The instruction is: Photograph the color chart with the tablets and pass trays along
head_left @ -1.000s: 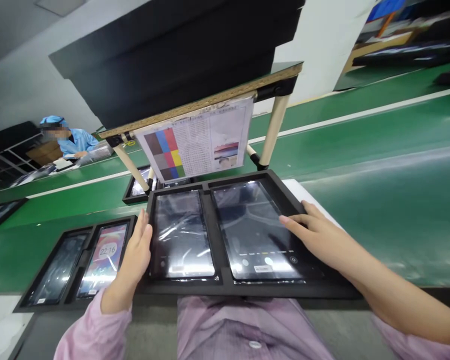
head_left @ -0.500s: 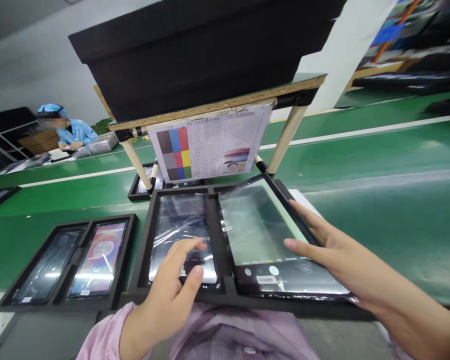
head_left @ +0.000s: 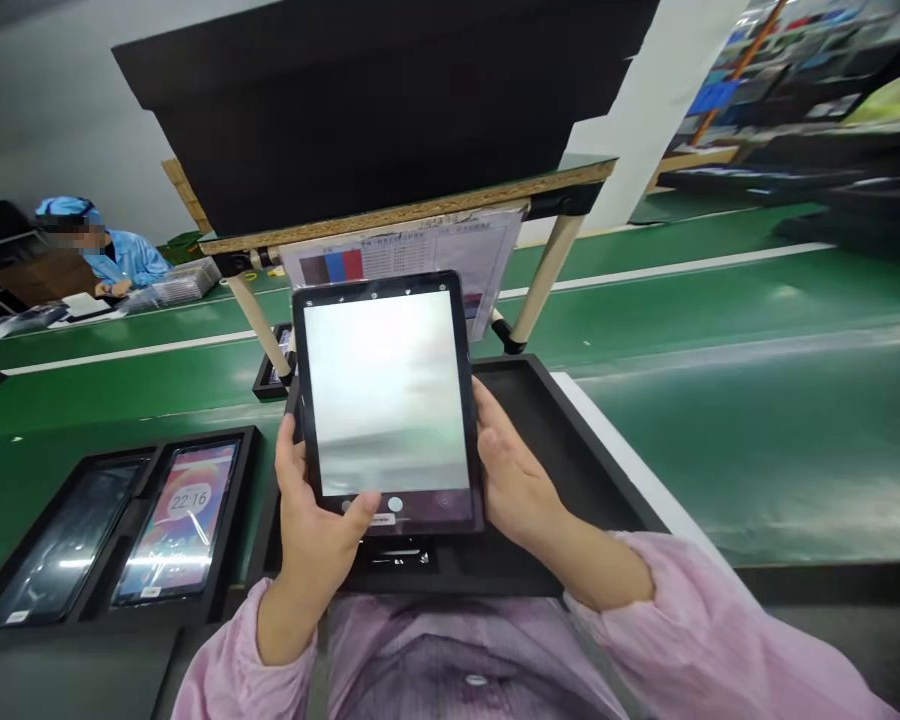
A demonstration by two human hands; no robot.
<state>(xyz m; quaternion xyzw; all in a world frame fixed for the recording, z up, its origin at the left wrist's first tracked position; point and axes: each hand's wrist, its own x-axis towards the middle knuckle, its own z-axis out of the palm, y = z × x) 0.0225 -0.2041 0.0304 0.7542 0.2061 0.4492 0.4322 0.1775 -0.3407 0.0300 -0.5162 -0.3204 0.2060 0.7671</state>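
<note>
Between both hands a black-framed tablet point(head_left: 390, 390) is held upright, its screen showing a bright, blurry camera picture. My left hand point(head_left: 311, 520) grips its lower left side, with the thumb over the bottom of the screen near a round button. My right hand point(head_left: 514, 470) is wrapped on the right edge. Below lies a black tray point(head_left: 562, 440), whose right compartment shows its bare floor. Behind the held tablet, a strip of another device point(head_left: 394, 555) shows in the left compartment; the rest of it is hidden.
At left, a second black tray point(head_left: 244, 480) holds a dark-screened device point(head_left: 60, 540) and one reading 22:16 point(head_left: 180, 520). A shelf on pale posts point(head_left: 547, 270) carries a colour chart sheet point(head_left: 487, 250). A co-worker in blue point(head_left: 131, 260) sits across the green table point(head_left: 720, 400).
The larger tablet has been lifted out of the tray's right compartment and moved up and left. My left hand has gone from hovering over the left device to gripping the tablet.
</note>
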